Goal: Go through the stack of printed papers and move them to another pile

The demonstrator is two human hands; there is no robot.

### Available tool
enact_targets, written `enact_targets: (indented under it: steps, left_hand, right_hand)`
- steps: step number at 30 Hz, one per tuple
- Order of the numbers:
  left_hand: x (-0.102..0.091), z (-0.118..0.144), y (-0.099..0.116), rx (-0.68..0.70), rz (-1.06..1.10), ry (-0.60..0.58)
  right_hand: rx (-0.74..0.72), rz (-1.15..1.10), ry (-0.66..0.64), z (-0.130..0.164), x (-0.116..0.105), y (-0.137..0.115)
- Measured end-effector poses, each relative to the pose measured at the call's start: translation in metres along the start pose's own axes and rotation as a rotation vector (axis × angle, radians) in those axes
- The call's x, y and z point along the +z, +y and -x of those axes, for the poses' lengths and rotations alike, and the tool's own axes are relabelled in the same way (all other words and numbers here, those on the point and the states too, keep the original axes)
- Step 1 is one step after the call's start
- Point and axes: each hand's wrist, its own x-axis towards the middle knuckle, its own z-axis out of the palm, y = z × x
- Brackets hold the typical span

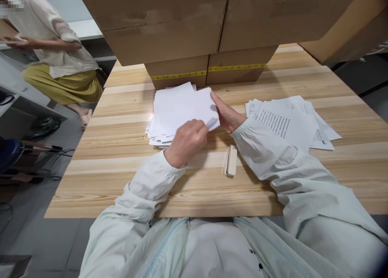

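Note:
A loose stack of blank white sheets (169, 120) lies on the wooden table (121, 181) in front of me. My left hand (186, 142) pinches the near edge of the top white sheet (194, 106). On that sheet's right edge rests my right hand (226, 114), fingers pointing up and gripping it. The sheet is lifted slightly above the stack. To the right lies a second pile of printed pages (287, 122), untouched. A small cream stapler (231, 160) sits on the table between my forearms.
Large cardboard boxes (188, 27) with yellow tape stand at the table's far side, close behind the stack. Another person in a pale top and yellow skirt (57, 63) sits at the left beside a grey desk. Cables and a chair base lie on the floor at the left.

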Motion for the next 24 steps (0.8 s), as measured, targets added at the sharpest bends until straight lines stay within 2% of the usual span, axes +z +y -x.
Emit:
enact_targets:
  steps: [3, 5, 6, 7, 9, 10, 11, 12, 13, 16, 18, 21, 24]
  left_hand:
    - [-0.019, 0.014, 0.031, 0.175, 0.054, -0.078]
    - [-0.036, 0.028, 0.041, 0.192, 0.190, -0.053]
    - [-0.045, 0.036, 0.042, 0.151, 0.269, 0.001]
    - [-0.052, 0.044, 0.041, 0.063, 0.333, 0.090]
    - [-0.061, 0.061, 0.033, -0.213, 0.423, 0.357]
    - [-0.061, 0.069, 0.028, -0.355, 0.488, 0.462]
    - [-0.058, 0.077, 0.024, -0.470, 0.589, 0.518]
    - [-0.053, 0.084, 0.021, -0.553, 0.727, 0.513]
    - [-0.047, 0.090, 0.019, -0.608, 0.897, 0.450]
    - [-0.025, 0.102, 0.029, -0.678, 1.417, 0.161]
    - [-0.016, 0.106, 0.042, -0.700, 1.643, 0.042]
    - [-0.014, 0.108, 0.059, -0.721, 1.779, 0.036]
    - [-0.015, 0.107, 0.066, -0.691, 1.835, 0.061]
  right_hand:
    - [0.153, -0.085, -0.029, 0.016, -0.001, -0.006]
    - [0.129, -0.130, -0.011, 0.037, -0.002, -0.009]
    - [0.088, -0.161, 0.002, 0.050, -0.003, -0.010]
    - [0.043, -0.191, 0.020, 0.065, -0.004, -0.010]
    - [-0.024, -0.210, 0.081, 0.095, -0.005, -0.008]
    - [-0.043, -0.199, 0.118, 0.109, -0.004, -0.005]
    - [-0.056, -0.185, 0.158, 0.122, -0.003, 0.000]
    - [-0.064, -0.176, 0.193, 0.133, -0.001, 0.006]
    - [-0.067, -0.178, 0.221, 0.141, 0.002, 0.012]
    - [-0.081, -0.264, 0.292, 0.151, 0.012, 0.032]
    - [-0.105, -0.351, 0.324, 0.151, 0.017, 0.042]
    - [-0.149, -0.480, 0.340, 0.148, 0.020, 0.051]
    - [-0.152, -0.591, 0.332, 0.146, 0.021, 0.055]
